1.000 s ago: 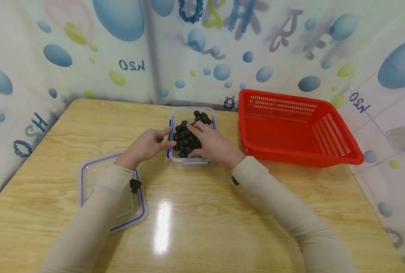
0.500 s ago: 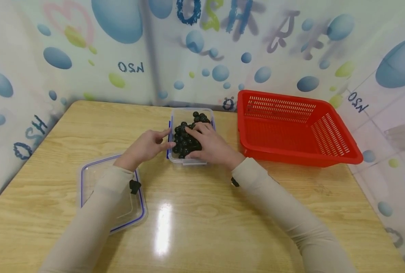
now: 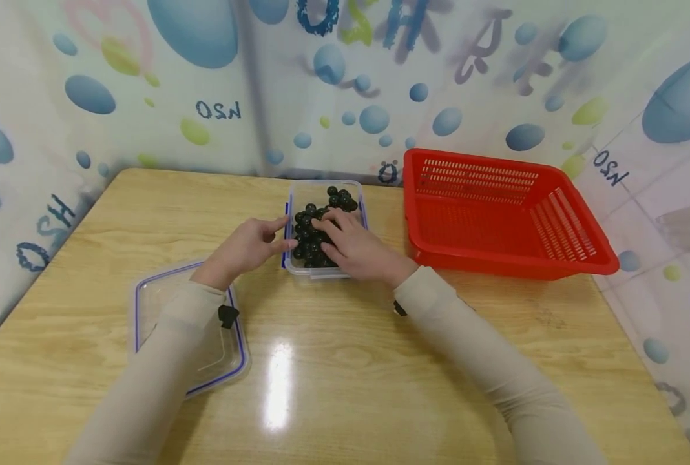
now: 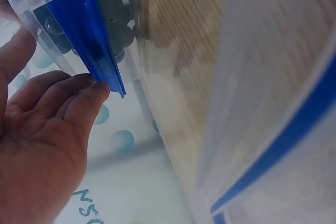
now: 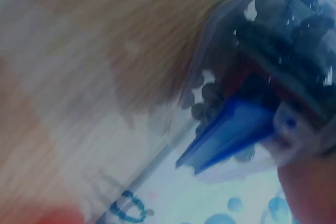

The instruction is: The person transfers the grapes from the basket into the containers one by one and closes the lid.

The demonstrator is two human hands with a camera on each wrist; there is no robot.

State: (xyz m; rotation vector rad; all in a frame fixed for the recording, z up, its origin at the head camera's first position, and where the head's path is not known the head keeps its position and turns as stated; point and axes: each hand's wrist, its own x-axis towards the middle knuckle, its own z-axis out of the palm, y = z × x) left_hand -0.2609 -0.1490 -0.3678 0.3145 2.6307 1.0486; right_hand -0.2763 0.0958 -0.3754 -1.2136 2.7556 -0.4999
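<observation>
A clear plastic food container point(image 3: 307, 192) stands at the back middle of the table, filled with black grapes point(image 3: 314, 248). My left hand point(image 3: 240, 248) pinches its left wall, thumb over the rim. In the left wrist view the fingers point(image 4: 79, 90) of that hand press the end of the container's blue side latch point(image 4: 86, 38), which hangs down. My right hand point(image 3: 362, 252) reaches in from the right and grips the grapes with bent fingers and thumb; its fingertips are partly hidden among them. In the right wrist view another blue latch point(image 5: 231, 132) hangs at the container's side.
The clear lid point(image 3: 214, 361) with its blue seal lies at the left, partly under the left forearm. A red perforated plastic basket point(image 3: 496, 261) stands at the back right. Behind the wooden table point(image 3: 345, 387) hangs a patterned curtain point(image 3: 368, 77).
My right thumb has moved from the container's front edge up and inward onto the grapes, closer to the fingers. The left hand keeps its place on the container's left wall.
</observation>
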